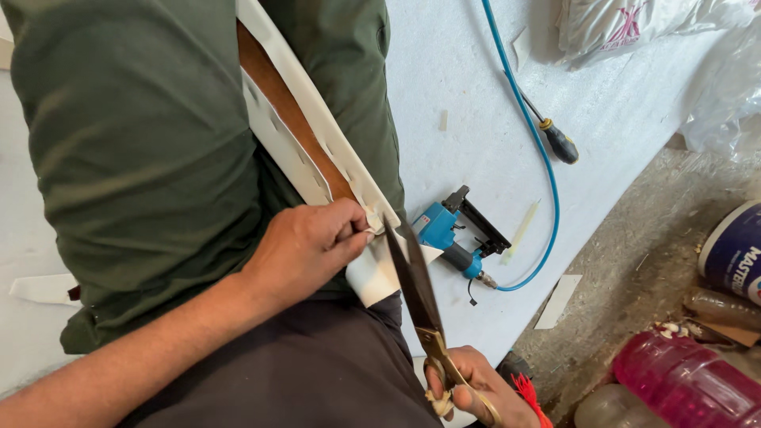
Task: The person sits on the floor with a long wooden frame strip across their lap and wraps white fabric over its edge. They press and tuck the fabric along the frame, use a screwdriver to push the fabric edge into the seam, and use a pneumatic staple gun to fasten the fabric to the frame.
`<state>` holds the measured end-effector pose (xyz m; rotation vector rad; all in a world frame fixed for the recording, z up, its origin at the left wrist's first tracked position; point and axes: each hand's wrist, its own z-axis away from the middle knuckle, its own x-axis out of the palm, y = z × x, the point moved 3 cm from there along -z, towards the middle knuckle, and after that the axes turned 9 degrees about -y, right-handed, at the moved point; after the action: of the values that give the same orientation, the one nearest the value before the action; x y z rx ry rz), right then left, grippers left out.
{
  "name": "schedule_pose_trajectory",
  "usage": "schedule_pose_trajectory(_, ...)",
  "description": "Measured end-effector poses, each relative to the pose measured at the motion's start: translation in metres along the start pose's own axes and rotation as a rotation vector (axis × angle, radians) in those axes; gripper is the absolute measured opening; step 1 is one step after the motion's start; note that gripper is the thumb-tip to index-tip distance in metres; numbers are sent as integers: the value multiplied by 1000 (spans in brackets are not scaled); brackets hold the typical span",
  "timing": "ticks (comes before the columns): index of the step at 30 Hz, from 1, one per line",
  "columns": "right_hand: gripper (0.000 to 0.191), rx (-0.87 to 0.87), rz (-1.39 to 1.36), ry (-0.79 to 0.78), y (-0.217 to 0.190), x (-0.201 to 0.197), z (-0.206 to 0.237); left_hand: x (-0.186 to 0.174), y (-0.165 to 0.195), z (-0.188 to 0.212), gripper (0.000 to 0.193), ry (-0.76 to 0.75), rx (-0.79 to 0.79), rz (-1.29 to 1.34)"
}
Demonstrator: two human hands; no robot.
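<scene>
Currently:
left hand (pixel 305 246): pinching white fabric flap (pixel 372 273) at panel edge (pixel 317 119)
right hand (pixel 476 392): gripping scissors (pixel 414 289), blades at flap
progress: edge stapled; corner excess uncut
nearby: blue pneumatic stapler (pixel 452 234)

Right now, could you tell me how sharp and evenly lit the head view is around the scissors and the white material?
In the head view, daylight is soft and even; the left hand pinching the white material is sharp, the scissors blades read dark against it, the right hand is cut off by the bottom edge, and the plastic bags at top right look washed out.
</scene>
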<state>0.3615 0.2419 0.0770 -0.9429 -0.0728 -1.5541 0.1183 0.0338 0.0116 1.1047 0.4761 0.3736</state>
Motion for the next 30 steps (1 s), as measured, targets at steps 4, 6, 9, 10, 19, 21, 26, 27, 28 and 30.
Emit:
schedule_pose_trajectory(4, 77, 105, -79, 38, 27, -7, 8, -2, -5, -2, 14, -100, -210, 229)
schedule_pose_trajectory(6, 78, 109, -62, 29, 35, -11, 12, -1, -5, -3, 14, -121, -264, 384)
schedule_pose_trajectory(9, 80, 134, -41, 17, 40, -16, 13, 4, -5, -5, 14, -117, -296, 550)
schedule_pose_trajectory(10, 80, 128, -42, 24, 40, -18, 12, 6, -5, -5, 14, -116, -297, 588)
schedule_pose_trajectory(19, 76, -7, -130, -47, 37, -30, -11, 16, -13, 1, 19, -128, -271, 659)
schedule_pose_trajectory(21, 74, -8, -183, -72, 42, -36, -16, 18, -7, 4, 27, -145, -320, 597)
schedule_pose_trajectory(26, 73, -5, -152, -71, 47, -45, -13, 32, 8, 2, 61, -305, -507, 373)
schedule_pose_trajectory(27, 72, -6, -136, -76, 46, -46, -12, 34, 9, -1, 62, -279, -531, 393)
schedule_pose_trajectory(28, 71, -12, -159, -90, 44, -47, -11, 36, 10, -3, 62, -249, -556, 419)
schedule_pose_trajectory(30, 70, -35, -202, -120, 40, -48, -13, 37, 12, -4, 64, -202, -585, 398)
